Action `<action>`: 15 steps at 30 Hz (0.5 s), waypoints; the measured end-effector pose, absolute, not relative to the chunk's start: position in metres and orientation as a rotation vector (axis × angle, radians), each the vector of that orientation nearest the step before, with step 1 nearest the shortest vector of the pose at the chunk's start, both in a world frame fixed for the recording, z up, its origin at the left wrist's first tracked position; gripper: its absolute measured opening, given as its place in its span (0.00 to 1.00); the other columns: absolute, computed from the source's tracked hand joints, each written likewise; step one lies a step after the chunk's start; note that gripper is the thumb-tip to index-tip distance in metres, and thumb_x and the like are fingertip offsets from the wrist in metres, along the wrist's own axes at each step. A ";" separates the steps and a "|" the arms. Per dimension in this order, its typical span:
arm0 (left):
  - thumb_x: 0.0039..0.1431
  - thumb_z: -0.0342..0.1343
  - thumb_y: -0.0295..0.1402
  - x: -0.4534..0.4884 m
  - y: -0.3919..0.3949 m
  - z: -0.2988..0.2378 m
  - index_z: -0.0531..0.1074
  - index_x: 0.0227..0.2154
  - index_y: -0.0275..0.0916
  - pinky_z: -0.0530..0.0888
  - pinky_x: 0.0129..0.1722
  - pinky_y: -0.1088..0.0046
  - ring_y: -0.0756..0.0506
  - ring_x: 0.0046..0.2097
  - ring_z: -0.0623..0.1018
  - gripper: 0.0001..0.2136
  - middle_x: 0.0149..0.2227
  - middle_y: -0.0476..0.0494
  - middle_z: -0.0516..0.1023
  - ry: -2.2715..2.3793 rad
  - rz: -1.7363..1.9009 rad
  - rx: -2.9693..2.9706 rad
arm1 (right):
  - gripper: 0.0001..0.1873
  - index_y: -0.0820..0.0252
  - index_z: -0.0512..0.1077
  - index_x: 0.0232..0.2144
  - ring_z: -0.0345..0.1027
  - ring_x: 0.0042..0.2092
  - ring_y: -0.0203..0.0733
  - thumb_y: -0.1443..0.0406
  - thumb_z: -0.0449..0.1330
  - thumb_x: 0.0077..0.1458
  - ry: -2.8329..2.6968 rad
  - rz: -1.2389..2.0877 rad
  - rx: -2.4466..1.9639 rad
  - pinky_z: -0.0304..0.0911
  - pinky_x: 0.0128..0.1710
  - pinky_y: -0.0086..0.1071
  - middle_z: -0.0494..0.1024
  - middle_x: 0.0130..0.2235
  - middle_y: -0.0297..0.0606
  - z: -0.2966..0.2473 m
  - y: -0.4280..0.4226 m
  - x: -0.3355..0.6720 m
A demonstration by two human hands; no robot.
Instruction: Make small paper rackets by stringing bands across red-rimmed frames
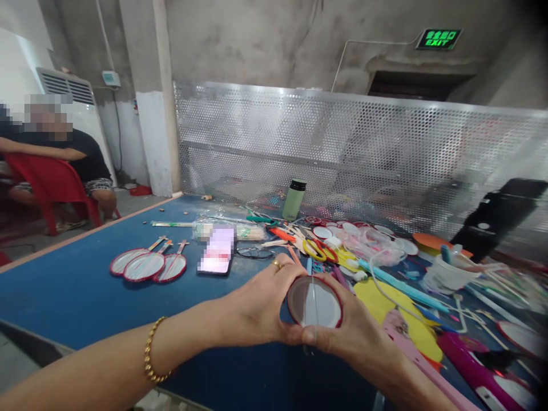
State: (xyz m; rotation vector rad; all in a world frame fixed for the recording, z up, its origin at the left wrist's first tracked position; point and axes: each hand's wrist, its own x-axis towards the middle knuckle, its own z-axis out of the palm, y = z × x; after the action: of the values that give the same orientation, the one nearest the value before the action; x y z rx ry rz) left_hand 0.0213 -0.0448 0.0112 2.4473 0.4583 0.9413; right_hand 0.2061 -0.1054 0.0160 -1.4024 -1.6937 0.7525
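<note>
A round white disc with a red rim (299, 308) is between my two hands above the table's near side. A clear strip, like tape, runs down its face and hangs past the lower rim. My left hand (263, 302), with a ring and a gold bead bracelet, grips the disc from the left. On the opposite side, my right hand (353, 322) curls around the edge, its thumb at the lower rim. The fingers behind the disc are partly hidden. Left of them, several red-rimmed round paddles with stick handles (144, 266) lie overlapping.
A phone (217, 251), glasses (257, 252) and a green bottle (294, 200) are farther back. Yellow scissors (314, 249), a yellow sheet (377, 297), a white cup (449, 274) and a magenta tool (475, 365) crowd the right. A perforated metal panel (342, 148) borders the table; a person sits far left.
</note>
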 end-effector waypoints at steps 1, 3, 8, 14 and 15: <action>0.46 0.67 0.42 0.021 -0.045 0.012 0.64 0.51 0.36 0.72 0.47 0.60 0.39 0.49 0.70 0.31 0.48 0.37 0.66 0.452 0.931 2.456 | 0.37 0.58 0.69 0.44 0.71 0.40 0.46 0.47 0.72 0.34 -1.717 0.740 -1.403 0.69 0.36 0.34 0.77 0.40 0.38 0.016 -0.105 0.207; 0.46 0.67 0.41 0.021 -0.046 0.012 0.64 0.51 0.35 0.72 0.48 0.60 0.39 0.50 0.70 0.31 0.49 0.36 0.66 0.444 0.919 2.473 | 0.36 0.58 0.70 0.44 0.71 0.41 0.46 0.48 0.72 0.35 -1.757 0.721 -1.413 0.69 0.37 0.34 0.77 0.41 0.38 0.016 -0.106 0.209; 0.47 0.66 0.42 0.022 -0.046 0.012 0.64 0.51 0.33 0.72 0.48 0.59 0.38 0.50 0.70 0.30 0.49 0.34 0.67 0.424 0.932 2.490 | 0.34 0.57 0.72 0.45 0.72 0.40 0.44 0.51 0.73 0.36 -1.776 0.754 -1.452 0.69 0.37 0.33 0.77 0.40 0.36 0.019 -0.107 0.210; 0.47 0.66 0.42 0.022 -0.045 0.010 0.64 0.51 0.35 0.73 0.47 0.58 0.37 0.50 0.70 0.30 0.48 0.35 0.68 0.443 0.914 2.502 | 0.29 0.55 0.72 0.46 0.72 0.42 0.47 0.58 0.72 0.40 -1.771 0.812 -1.395 0.70 0.39 0.35 0.77 0.41 0.36 0.022 -0.108 0.209; 0.47 0.66 0.42 0.022 -0.045 0.010 0.64 0.51 0.35 0.73 0.46 0.58 0.37 0.50 0.71 0.30 0.48 0.35 0.67 0.446 0.903 2.500 | 0.28 0.55 0.72 0.46 0.72 0.42 0.47 0.58 0.71 0.41 -1.776 0.821 -1.387 0.70 0.39 0.36 0.78 0.41 0.36 0.022 -0.108 0.209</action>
State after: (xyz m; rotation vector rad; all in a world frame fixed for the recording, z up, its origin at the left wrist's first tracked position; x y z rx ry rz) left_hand 0.0223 -0.0452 0.0097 2.5002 0.4464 0.9029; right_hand 0.2085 -0.1076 0.0220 -1.3867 -1.7762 0.8213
